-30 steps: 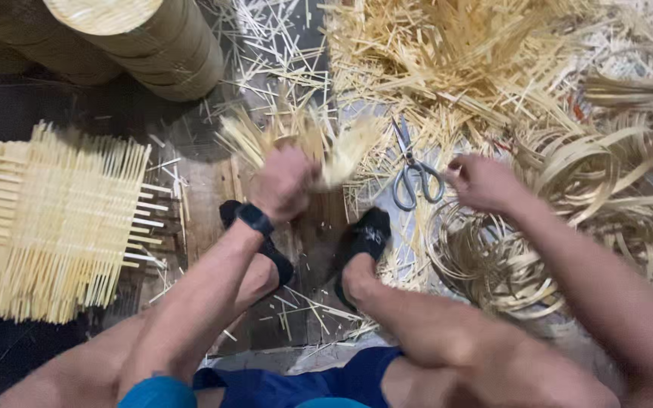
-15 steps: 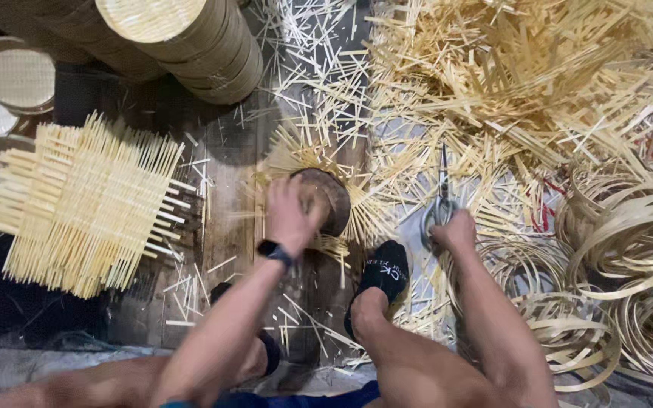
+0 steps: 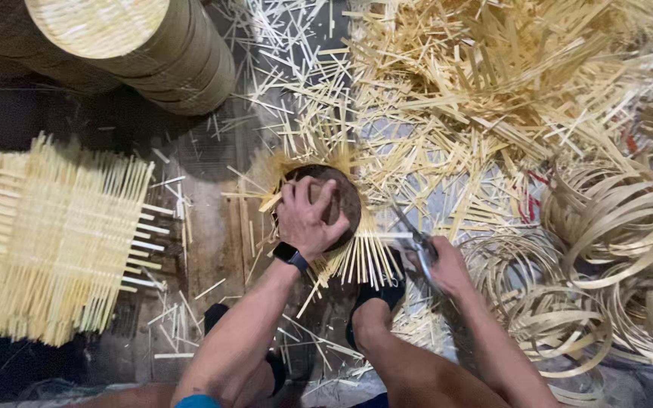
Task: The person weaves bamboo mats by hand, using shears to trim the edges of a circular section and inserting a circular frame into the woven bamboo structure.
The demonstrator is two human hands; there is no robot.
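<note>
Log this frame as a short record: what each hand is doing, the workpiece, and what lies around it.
left hand: pressed flat on a dark round disc
workpiece: woven bamboo mat under the disc, strip ends fanning out
right hand: holding scissors at the mat's edge
left of work: square woven panel
top left: stacked round baskets
right: coiled bamboo hoops
top right: heap of loose bamboo strips

A left hand (image 3: 307, 219) presses a dark round disc (image 3: 341, 198) onto a woven bamboo mat (image 3: 357, 257) on the floor, while the right hand (image 3: 444, 264) grips scissors (image 3: 416, 240) just beside its edge. A finished square mat (image 3: 47, 234) lies left; coiled bamboo strips (image 3: 614, 249) lie right.
</note>
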